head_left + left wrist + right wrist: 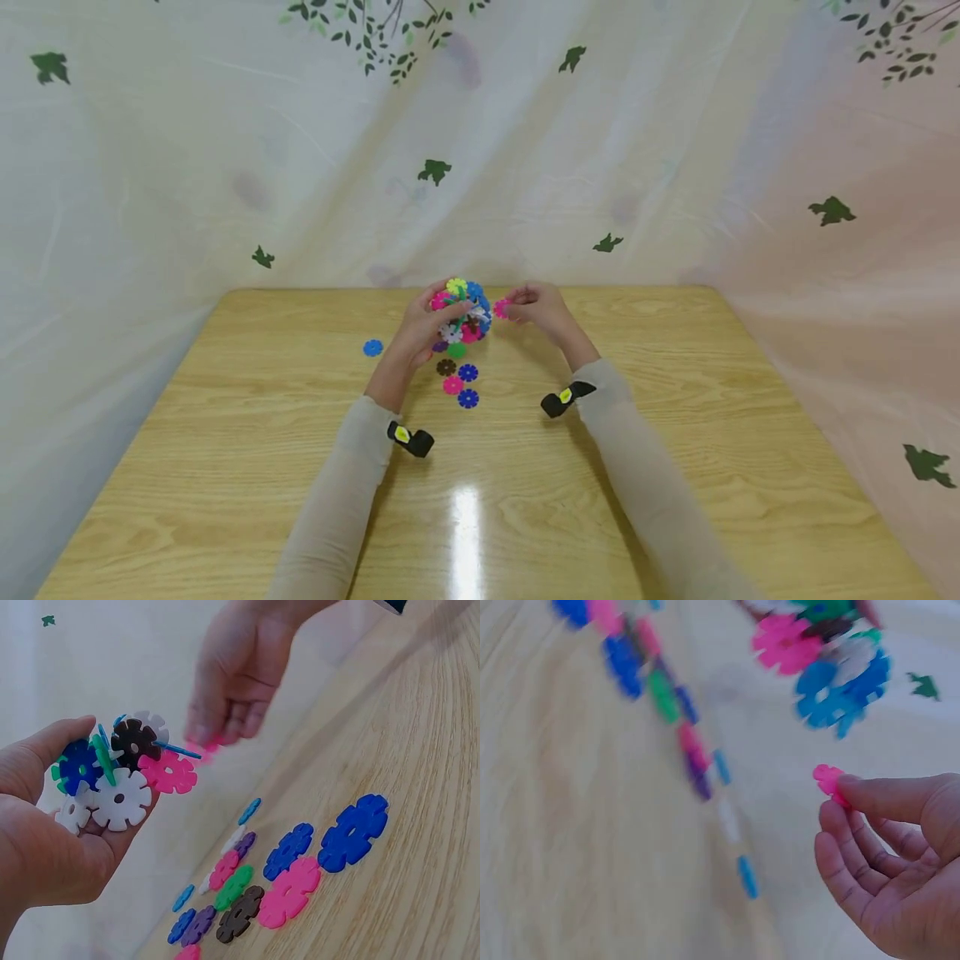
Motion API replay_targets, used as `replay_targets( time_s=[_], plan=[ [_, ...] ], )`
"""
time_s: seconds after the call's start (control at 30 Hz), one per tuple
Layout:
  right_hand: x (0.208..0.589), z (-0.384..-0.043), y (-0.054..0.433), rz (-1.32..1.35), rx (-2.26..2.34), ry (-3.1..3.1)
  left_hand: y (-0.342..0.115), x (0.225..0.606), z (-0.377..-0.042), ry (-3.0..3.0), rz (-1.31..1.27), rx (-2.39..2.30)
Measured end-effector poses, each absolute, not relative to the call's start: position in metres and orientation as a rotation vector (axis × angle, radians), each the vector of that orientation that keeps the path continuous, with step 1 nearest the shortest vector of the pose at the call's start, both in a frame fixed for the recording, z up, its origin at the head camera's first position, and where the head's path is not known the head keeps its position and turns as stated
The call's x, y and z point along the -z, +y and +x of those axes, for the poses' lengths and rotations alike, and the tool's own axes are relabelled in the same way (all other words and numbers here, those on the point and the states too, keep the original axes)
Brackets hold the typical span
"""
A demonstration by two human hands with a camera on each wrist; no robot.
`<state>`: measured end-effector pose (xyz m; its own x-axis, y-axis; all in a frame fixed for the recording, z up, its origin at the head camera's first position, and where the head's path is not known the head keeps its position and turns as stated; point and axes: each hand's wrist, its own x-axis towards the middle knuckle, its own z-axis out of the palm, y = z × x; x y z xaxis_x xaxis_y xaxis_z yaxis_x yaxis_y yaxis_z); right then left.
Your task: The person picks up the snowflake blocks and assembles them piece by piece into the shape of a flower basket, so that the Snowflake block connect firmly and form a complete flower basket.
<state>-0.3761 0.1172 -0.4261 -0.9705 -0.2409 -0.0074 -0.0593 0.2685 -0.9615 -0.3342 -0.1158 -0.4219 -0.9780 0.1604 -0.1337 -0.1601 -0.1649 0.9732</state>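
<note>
My left hand [422, 327] holds up a cluster of interlocked snowflake discs [120, 799], with white, brown, pink, blue and green pieces slotted together at angles. The thumb lies across the cluster, and the fingers wrap behind it. Just to the right, my right hand [542, 310] pinches one pink snowflake disc [828, 780] between thumb and forefinger, its other fingers loosely bent. A small gap separates this pink disc from the cluster in the head view. Blue discs [821, 694] stick out on the cluster's side facing my right hand.
Several loose discs lie flat on the wooden table [675, 467] below my left hand, among them a brown disc [446, 367], a pink disc [453, 385] and a dark blue disc [468, 398]. A light blue disc [372, 348] lies apart, left of my left wrist. A curtain hangs behind the table.
</note>
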Motion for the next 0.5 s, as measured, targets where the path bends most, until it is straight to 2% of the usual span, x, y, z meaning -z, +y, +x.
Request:
replay_targets(
  time_s=[0.23, 0.5],
  plan=[
    [0.398, -0.363, 0.108, -0.393, 2.064, 2.291, -0.119, 0.419, -0.335, 1.811, -0.031, -2.283],
    [0.394, -0.358, 0.095, -0.502, 2.084, 2.41, -0.121, 0.414, -0.335, 1.772, -0.087, -2.307]
  ],
)
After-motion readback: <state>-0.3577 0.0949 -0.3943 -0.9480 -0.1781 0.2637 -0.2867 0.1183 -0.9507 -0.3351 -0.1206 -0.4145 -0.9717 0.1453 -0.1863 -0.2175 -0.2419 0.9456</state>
